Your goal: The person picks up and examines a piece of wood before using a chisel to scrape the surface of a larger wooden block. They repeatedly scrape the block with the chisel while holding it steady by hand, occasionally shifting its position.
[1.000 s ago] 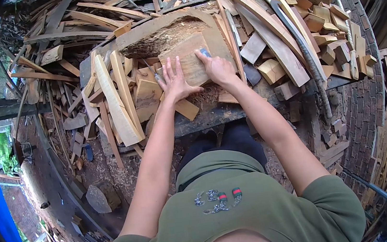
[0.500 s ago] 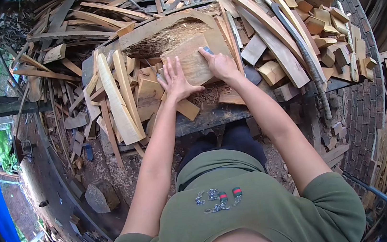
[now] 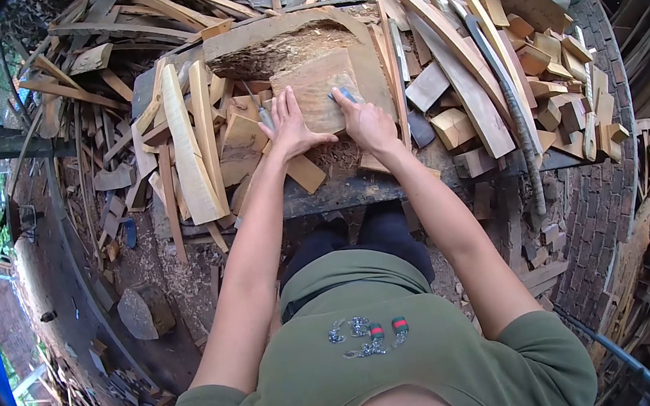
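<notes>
A flat, light wood block (image 3: 315, 86) lies on a larger hollowed slab (image 3: 369, 55) at the middle of the workbench. My left hand (image 3: 290, 130) is spread at the block's lower left edge, thumb stretched to the right. Closed round a small blue-grey object (image 3: 343, 95), my right hand (image 3: 369, 123) rests at the block's right side, index finger extended along the object. The object's lower part is hidden in the hand. A thin tool with a grey handle (image 3: 265, 116) lies just left of my left hand.
Long pale boards (image 3: 193, 150) lie left on the bench (image 3: 317, 201). Curved planks (image 3: 467, 88) and a stack of small blocks (image 3: 547, 62) are at the right. Scrap wood is heaped behind and left. A cut log (image 3: 146, 312) stands on the ground.
The view has shifted slightly. My right hand and the blue-grey object have moved a little down the block toward me. My left hand stays spread at the block's lower left.
</notes>
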The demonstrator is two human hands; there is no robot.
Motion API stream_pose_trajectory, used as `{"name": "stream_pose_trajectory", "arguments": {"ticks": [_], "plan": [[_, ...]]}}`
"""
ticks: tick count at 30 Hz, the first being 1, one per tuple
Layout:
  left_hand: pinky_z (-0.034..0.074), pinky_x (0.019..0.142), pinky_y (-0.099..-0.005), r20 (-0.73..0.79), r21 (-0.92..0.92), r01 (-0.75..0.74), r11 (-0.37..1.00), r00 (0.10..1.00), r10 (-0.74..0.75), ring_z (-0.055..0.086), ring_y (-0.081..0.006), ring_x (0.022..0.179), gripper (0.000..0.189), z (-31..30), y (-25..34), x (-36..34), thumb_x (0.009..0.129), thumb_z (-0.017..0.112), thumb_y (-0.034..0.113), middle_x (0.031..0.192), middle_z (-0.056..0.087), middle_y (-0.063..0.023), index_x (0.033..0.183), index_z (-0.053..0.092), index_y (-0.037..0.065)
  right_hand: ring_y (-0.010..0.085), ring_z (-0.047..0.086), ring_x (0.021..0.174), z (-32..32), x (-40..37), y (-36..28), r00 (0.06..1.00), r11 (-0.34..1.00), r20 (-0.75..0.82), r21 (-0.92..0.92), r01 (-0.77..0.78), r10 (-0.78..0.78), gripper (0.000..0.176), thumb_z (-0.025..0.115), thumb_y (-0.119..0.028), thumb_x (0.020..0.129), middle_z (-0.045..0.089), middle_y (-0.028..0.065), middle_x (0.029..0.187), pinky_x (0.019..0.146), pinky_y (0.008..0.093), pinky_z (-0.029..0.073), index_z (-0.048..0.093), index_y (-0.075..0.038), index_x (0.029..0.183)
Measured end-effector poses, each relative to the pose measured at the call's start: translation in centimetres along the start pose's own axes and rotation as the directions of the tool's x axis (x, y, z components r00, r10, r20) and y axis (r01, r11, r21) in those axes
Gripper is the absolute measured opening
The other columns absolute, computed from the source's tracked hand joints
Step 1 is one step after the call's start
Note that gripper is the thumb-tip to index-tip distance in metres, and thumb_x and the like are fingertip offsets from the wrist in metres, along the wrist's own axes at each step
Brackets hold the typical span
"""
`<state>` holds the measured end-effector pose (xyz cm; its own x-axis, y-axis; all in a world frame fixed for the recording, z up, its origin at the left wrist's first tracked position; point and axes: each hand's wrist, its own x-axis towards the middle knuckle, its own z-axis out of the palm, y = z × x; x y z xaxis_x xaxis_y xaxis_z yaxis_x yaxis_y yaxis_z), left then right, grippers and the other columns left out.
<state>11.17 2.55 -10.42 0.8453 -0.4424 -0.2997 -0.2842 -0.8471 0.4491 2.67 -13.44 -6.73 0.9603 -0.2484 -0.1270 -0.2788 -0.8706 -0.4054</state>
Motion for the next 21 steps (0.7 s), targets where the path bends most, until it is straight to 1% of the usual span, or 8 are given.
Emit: {"name": "stream_pose_trajectory", "arguments": {"ticks": [4,5,9,11,14,18,20,21], "plan": [[0.007,0.107,-0.0700,0.006,0.006,0.032,0.999,0.999,-0.032,0.005,-0.0346,0.145,0.159,-0.1,0.3,-0.1,0.036,0.083,0.069,0.157,0.007,-0.0172,0.151,-0.008,0.008,0.0410,0.067,0.079,-1.0,-2.0,-0.2,0.998,0.998,0.035,0.014,0.054,-0.054,0.051,0.044,-0.016,0.089,0.066,0.0241,0.085,0.072,0.0512,0.052,0.045,-0.030,0.138],[0.007,0.107,-0.0700,0.005,0.005,0.039,0.999,0.999,-0.039,0.005,-0.0346,0.145,0.159,-0.1,0.2,-0.1,0.036,0.083,0.069,0.157,0.007,-0.0172,0.151,-0.008,0.008,0.0405,0.067,0.080,-2.0,-2.8,-0.5,0.987,0.999,0.159,-0.039,-0.006,0.012,0.052,0.044,-0.014,0.088,0.067,0.0236,0.087,0.072,0.0504,0.053,0.045,-0.029,0.138],[0.007,0.108,-0.0696,0.011,0.001,0.012,1.000,1.000,-0.012,0.003,-0.0340,0.146,0.155,-0.1,0.5,-0.1,0.040,0.084,0.066,0.158,0.004,-0.0155,0.151,-0.009,0.009,0.0406,0.067,0.080,-2.0,-1.9,-0.3,0.984,0.998,0.175,-0.062,0.026,-0.015,0.051,0.043,-0.015,0.089,0.067,0.0232,0.087,0.071,0.0496,0.053,0.045,-0.029,0.138],[0.007,0.108,-0.0690,0.036,0.004,0.028,1.000,0.999,-0.028,0.002,-0.0341,0.146,0.154,-0.1,0.8,-0.3,0.042,0.084,0.065,0.158,0.003,-0.0148,0.151,-0.009,0.009,0.0405,0.067,0.081,-1.3,0.9,-0.3,0.994,0.998,0.100,-0.049,0.050,-0.045,0.049,0.040,-0.016,0.091,0.067,0.0232,0.088,0.072,0.0496,0.053,0.045,-0.028,0.137],[0.007,0.110,-0.0662,0.065,0.049,0.035,0.998,0.997,-0.038,0.001,-0.0346,0.146,0.152,-0.5,0.6,-0.2,0.043,0.084,0.064,0.159,0.000,-0.0140,0.151,-0.010,0.010,0.0404,0.067,0.082,-0.7,3.1,-0.4,0.997,0.998,0.074,-0.044,0.042,-0.039,0.048,0.038,-0.016,0.092,0.067,0.0240,0.089,0.074,0.0498,0.053,0.045,-0.028,0.137],[0.008,0.112,-0.0628,0.080,0.028,0.043,0.999,0.996,-0.045,0.002,-0.0359,0.146,0.153,-0.7,1.1,-0.3,0.044,0.085,0.063,0.159,-0.002,-0.0140,0.150,-0.012,0.011,0.0403,0.067,0.084,-1.4,0.4,-0.5,0.997,0.999,0.065,-0.012,0.037,-0.036,0.048,0.038,-0.016,0.092,0.067,0.0248,0.091,0.075,0.0501,0.053,0.046,-0.028,0.137],[0.008,0.112,-0.0623,0.080,0.025,0.051,0.998,0.995,-0.052,0.002,-0.0363,0.146,0.153,-0.9,0.9,-0.5,0.044,0.085,0.063,0.159,-0.003,-0.0140,0.150,-0.013,0.012,0.0404,0.067,0.085,-1.8,-1.4,-0.6,0.987,0.999,0.158,-0.035,0.010,-0.005,0.048,0.038,-0.015,0.091,0.067,0.0251,0.092,0.075,0.0502,0.053,0.046,-0.028,0.137],[0.007,0.112,-0.0622,0.082,0.028,0.054,0.998,0.995,-0.056,0.002,-0.0366,0.146,0.153,-0.9,1.0,-0.5,0.044,0.085,0.063,0.159,-0.003,-0.0140,0.150,-0.013,0.012,0.0401,0.067,0.084,-1.6,-1.6,-0.5,0.989,0.998,0.151,-0.059,0.021,-0.012,0.048,0.038,-0.015,0.091,0.067,0.0247,0.092,0.074,0.0503,0.053,0.046,-0.028,0.137]]}}
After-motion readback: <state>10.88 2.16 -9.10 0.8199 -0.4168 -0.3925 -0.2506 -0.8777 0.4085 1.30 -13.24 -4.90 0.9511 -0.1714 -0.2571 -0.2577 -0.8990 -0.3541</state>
